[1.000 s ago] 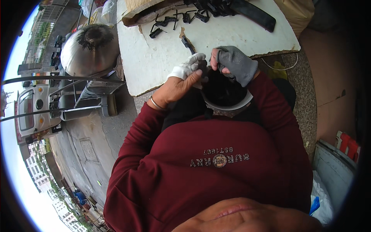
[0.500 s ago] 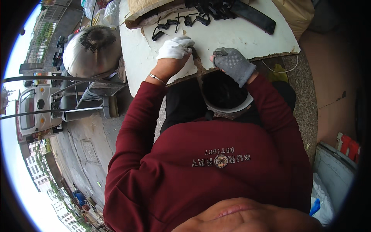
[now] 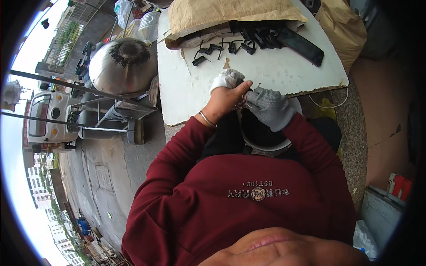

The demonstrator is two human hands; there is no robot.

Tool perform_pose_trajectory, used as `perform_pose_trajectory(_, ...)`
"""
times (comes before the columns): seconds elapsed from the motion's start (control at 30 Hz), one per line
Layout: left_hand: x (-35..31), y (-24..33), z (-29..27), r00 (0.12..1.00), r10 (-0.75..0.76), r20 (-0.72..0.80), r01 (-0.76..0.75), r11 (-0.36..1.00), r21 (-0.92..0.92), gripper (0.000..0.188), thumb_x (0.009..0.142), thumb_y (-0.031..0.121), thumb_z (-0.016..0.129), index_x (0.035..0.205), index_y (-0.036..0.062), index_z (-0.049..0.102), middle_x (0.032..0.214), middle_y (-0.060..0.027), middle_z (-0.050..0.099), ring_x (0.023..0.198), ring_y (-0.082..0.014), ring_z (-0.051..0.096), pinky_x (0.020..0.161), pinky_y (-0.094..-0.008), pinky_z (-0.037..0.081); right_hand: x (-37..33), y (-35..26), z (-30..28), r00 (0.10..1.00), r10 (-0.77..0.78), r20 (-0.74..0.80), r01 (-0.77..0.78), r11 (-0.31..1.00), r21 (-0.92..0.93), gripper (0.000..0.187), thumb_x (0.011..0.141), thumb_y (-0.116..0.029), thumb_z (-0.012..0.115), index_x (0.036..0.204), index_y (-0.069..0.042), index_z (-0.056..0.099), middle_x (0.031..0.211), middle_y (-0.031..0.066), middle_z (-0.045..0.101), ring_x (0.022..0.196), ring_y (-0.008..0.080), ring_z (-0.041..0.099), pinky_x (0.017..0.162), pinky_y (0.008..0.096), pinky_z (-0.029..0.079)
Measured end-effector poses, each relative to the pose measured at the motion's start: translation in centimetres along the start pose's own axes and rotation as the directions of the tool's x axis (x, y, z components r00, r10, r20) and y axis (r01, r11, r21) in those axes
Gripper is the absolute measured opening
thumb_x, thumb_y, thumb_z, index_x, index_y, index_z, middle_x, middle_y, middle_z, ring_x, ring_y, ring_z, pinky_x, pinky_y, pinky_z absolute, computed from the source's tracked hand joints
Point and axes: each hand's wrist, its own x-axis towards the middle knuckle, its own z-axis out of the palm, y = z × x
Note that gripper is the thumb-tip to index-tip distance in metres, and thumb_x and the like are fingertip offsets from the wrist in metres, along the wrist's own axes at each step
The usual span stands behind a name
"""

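My left hand [image 3: 227,92], in a white glove that leaves the thumb bare, is closed at the table's near edge. Against it, my right hand [image 3: 270,108] in a grey dotted glove is closed too. Between their fingertips shows a small dark part [image 3: 249,91], mostly hidden, with a thin end sticking up. Below the hands, a round pale bucket [image 3: 269,148] holds a dark mass whose pieces I cannot make out. Farther up the white tabletop [image 3: 199,95] lie several small black parts [image 3: 224,46] with thin bent legs, beside a larger black heap [image 3: 262,35].
A brown paper sack [image 3: 235,12] lies open behind the black parts. Right of the heap rests a dark phone [image 3: 301,46]. The tabletop's near edge is chipped. A large rounded metal vessel [image 3: 120,73] and a metal-framed cart [image 3: 111,128] stand left; another brown sack [image 3: 341,33] stands right.
My hands have come together from apart, the left moving right and nearer me. The whole view has shifted, so the table appears lower and farther right.
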Motion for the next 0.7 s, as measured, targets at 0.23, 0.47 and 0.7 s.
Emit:
perform_pose_trajectory(0.23, -3.4, 5.0, -0.8, 0.929, -0.331, 0.167, 0.355, 0.667, -0.655, 0.010, 0.086, 0.011, 0.052, 0.090, 0.0015, 0.054, 0.073, -0.0002, 0.057, 0.065, -0.0067, 0.053, 0.058, -0.0202, 0.046, -0.8, -2.9, -0.8, 0.932, 0.358, -0.054, -0.192, 0.614, 0.766, 0.011, 0.078, -0.008, 0.061, 0.088, -0.005, 0.057, 0.079, 0.0031, 0.060, 0.071, 0.0092, 0.055, 0.066, 0.0238, 0.046)
perform_pose_trajectory(0.47, -4.5, 6.3, -0.8, 0.960, -0.227, 0.161, 0.278, 0.731, -0.623, 0.008, 0.087, 0.011, 0.051, 0.085, 0.0031, 0.053, 0.070, 0.0008, 0.055, 0.060, -0.0050, 0.050, 0.052, -0.0185, 0.043, -1.7, -4.9, -3.3, 0.982, 0.163, -0.093, -0.106, 0.893, 0.437, 0.010, 0.076, -0.010, 0.062, 0.083, -0.005, 0.057, 0.074, 0.0051, 0.058, 0.065, 0.0127, 0.055, 0.062, 0.0259, 0.046)
perform_pose_trajectory(0.7, -5.0, 7.0, -1.3, 0.938, -0.194, 0.287, 0.330, 0.752, -0.571, 0.024, 0.085, 0.013, 0.054, 0.105, 0.0018, 0.050, 0.071, 0.0014, 0.054, 0.056, -0.0044, 0.049, 0.048, -0.0181, 0.039, -1.7, -4.9, -4.2, 0.897, 0.430, -0.099, -0.287, 0.739, 0.609, 0.018, 0.072, -0.015, 0.067, 0.071, -0.004, 0.052, 0.059, 0.0040, 0.049, 0.055, 0.0101, 0.046, 0.053, 0.0266, 0.041)
